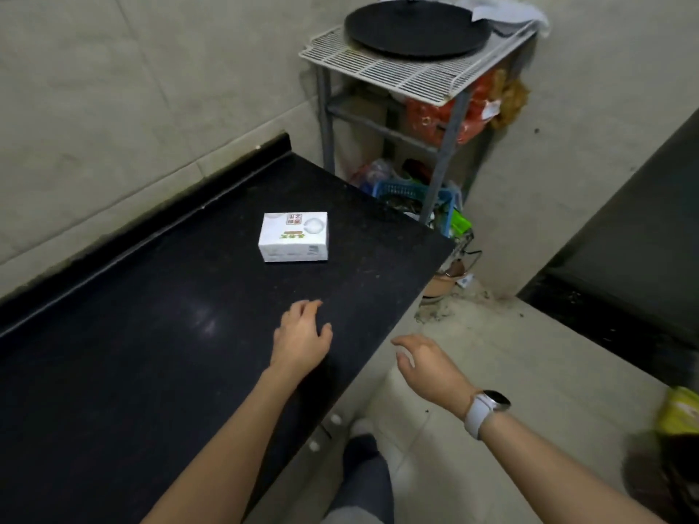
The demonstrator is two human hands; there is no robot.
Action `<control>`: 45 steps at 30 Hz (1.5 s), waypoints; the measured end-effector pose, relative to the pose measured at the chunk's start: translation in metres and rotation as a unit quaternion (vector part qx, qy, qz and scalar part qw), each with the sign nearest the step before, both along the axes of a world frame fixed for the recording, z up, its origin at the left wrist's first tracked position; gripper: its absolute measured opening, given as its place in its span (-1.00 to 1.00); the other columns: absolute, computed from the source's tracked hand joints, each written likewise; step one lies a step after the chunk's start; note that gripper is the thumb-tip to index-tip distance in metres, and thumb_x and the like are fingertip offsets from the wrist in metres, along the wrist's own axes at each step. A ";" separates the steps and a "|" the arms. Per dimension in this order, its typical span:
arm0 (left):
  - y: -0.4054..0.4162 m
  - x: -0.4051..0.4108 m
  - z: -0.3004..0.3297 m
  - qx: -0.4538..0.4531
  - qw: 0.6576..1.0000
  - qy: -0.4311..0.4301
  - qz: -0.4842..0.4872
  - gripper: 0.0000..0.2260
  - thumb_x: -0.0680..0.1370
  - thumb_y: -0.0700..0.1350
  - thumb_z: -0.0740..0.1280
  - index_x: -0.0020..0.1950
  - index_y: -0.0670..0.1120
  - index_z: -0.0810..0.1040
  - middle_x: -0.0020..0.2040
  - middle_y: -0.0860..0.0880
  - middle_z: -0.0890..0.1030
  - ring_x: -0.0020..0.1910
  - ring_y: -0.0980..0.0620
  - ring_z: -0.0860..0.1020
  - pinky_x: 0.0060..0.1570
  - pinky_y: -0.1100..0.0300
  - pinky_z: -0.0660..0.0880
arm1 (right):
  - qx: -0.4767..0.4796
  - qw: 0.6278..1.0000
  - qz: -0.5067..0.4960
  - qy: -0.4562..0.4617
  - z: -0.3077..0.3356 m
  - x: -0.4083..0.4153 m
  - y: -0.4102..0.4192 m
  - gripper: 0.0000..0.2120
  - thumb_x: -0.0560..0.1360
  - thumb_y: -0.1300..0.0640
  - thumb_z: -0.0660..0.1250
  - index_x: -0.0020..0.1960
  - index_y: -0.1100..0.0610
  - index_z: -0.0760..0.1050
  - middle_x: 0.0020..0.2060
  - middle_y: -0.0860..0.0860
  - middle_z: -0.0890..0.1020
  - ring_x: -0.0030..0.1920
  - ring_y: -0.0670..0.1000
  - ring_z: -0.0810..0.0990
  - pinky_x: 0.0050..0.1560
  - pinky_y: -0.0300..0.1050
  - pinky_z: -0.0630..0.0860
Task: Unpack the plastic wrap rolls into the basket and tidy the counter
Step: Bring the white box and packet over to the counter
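Observation:
A small white box (pixel 294 237) with green and red print lies closed on the black counter (pixel 151 334), toward its far right end. My left hand (pixel 302 338) hovers over the counter a little nearer than the box, fingers loosely apart, holding nothing. My right hand (pixel 427 363) floats past the counter's right edge above the floor, open and empty, with a white watch on its wrist. A blue basket (pixel 404 191) sits low on the rack beyond the counter's far corner, partly hidden.
A grey metal rack (pixel 446 145) stands in the corner with a white wire shelf (pixel 397 73) and a round black pan (pixel 416 30) on top. Orange bags hang in the rack. Clutter lies on the floor below it. A yellow bag (pixel 681 410) is at the right edge.

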State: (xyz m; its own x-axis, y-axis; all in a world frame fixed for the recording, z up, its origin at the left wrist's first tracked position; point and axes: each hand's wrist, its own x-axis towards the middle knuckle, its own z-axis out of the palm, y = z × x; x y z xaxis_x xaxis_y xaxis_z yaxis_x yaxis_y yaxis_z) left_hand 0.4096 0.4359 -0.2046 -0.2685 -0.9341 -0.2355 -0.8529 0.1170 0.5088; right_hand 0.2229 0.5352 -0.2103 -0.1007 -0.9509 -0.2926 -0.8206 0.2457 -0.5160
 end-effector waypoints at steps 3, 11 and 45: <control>-0.065 -0.021 -0.005 -0.016 0.996 -0.007 0.083 -0.46 0.52 0.03 0.25 0.44 -0.07 0.16 0.50 -0.17 0.10 0.47 -0.19 0.04 0.35 -0.21 0.16 | -0.033 0.999 0.005 0.005 -0.010 -0.025 -0.049 -0.65 0.54 0.17 0.11 0.32 0.18 0.34 0.26 0.15 0.46 0.28 0.15 0.39 0.31 -0.06 0.30; -0.208 -0.029 -0.027 0.055 0.895 0.137 0.422 -0.24 0.42 0.17 0.35 0.46 -0.16 0.12 0.48 -0.19 0.19 0.44 -0.22 0.17 0.36 -0.24 0.19 | 0.039 0.995 0.085 0.029 -0.022 -0.064 -0.205 -0.53 0.57 0.12 0.08 0.44 0.20 0.10 0.45 0.16 0.21 0.45 0.12 0.16 0.47 -0.04 0.10; 0.068 0.028 0.025 -0.113 0.428 0.534 0.720 -0.83 0.50 -0.05 0.30 -0.10 -0.14 0.59 -0.26 -0.06 0.63 -0.26 -0.02 0.59 -0.15 0.08 0.53 | 0.223 0.786 0.443 -0.370 0.018 0.107 -0.137 -0.76 0.39 0.15 0.41 -0.05 -0.11 0.44 -0.07 -0.09 0.61 -0.08 -0.14 0.61 -0.18 -0.34 0.55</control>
